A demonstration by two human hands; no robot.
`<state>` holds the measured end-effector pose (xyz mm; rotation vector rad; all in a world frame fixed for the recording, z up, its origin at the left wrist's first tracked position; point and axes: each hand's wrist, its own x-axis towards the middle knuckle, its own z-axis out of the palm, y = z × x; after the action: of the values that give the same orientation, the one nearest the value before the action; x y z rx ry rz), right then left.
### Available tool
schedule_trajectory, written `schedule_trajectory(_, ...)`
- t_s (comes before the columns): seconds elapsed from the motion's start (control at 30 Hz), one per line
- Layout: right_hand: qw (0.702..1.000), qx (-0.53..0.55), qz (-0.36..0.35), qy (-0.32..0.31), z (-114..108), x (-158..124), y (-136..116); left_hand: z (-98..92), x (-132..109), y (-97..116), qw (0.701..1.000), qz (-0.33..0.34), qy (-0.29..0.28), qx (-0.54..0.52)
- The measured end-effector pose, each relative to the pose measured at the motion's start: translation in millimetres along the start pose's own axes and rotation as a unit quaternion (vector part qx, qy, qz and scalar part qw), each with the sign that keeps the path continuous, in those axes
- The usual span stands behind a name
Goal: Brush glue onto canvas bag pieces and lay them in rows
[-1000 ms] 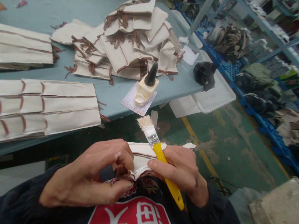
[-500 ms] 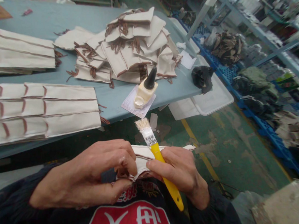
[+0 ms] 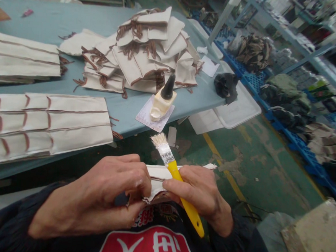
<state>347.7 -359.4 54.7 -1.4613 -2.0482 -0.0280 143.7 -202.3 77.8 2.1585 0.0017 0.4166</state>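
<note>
In front of my chest I hold a cream fabric piece (image 3: 159,173) with brown edging between both hands. My left hand (image 3: 105,192) is closed, its thumb and fingers pinching the near left edge of the fabric. My right hand (image 3: 199,189) grips the fabric's right side and also a paintbrush (image 3: 177,176) with a yellow handle, which slants across it. The brush's pale bristles point up and away from me, with white stuff near the ferrule. Beyond the bristles, a cream bottle (image 3: 163,102) with a black cone tip stands on a small card at the table edge.
A heap of cream fabric pieces (image 3: 150,48) with brown ties lies on the blue-grey table (image 3: 97,17). Overlapping rows of such pieces (image 3: 76,117) lie at left. A black crumpled bag (image 3: 226,87) and a white tray (image 3: 244,108) are at the table's right corner. Blue pallets (image 3: 254,84) stand beyond.
My left fingers have shifted slightly along the pinched fabric edge. The view has moved a little; both hands keep hold of the fabric, and the brush stays in my right hand.
</note>
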Motion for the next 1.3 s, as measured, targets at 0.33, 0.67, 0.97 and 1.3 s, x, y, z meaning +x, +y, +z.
schedule_trajectory(0.33, 0.993, 0.039, 0.044, 0.1, 23.1, -16.8, -4.6, 8.4, -13.9, 8.0, 0.997, 0.018, 0.045, 0.054)
schedule_trajectory(0.67, 0.981, -0.044, 0.119, 0.148, 30.8, -14.0, -36.1, 28.6, -21.5, 2.7, 0.966, -0.039, 0.222, 0.126)
schedule_trajectory(0.97, 0.964, -0.023, 0.178, 0.197, 48.6, -15.0, -55.1, 41.5, -18.6, -10.3, 0.915, -0.105, 0.364, 0.139)
schedule_trajectory(1.3, 0.966, 0.031, 0.142, 0.215, 32.6, -19.1, -26.3, 40.1, -31.3, -15.5, 0.962, -0.126, 0.242, -0.031)
